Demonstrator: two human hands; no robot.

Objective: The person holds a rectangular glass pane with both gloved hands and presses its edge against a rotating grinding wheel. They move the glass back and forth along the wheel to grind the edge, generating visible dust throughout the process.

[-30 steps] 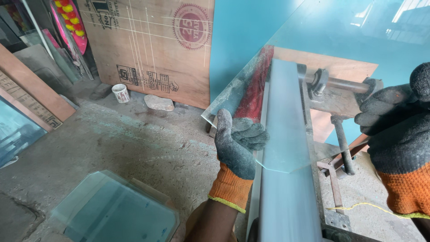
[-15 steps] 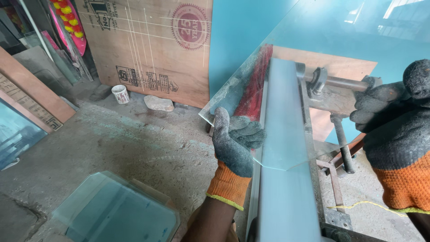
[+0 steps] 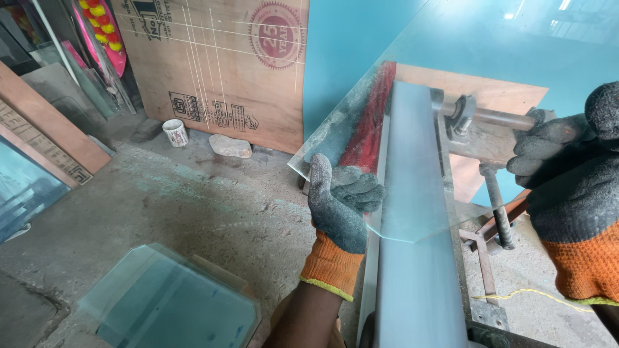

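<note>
Barely anything shifted: left hand (image 3: pixel 342 206) still cups the glass sheet's (image 3: pixel 451 84) near-left edge, right hand (image 3: pixel 567 174) still clamped on its right side. Sheet rests across the grey belt (image 3: pixel 412 193). Stacked cut panes (image 3: pixel 174 303) lie on the floor; edging looks mid-way.

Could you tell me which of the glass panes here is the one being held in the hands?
The large clear pane above the grey belt, gripped by the left hand and right hand; the stacked panes lie untouched on the floor.

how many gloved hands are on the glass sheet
2: the left hand grips the glass sheet at its near left edge; the right hand holds its right side.
</note>
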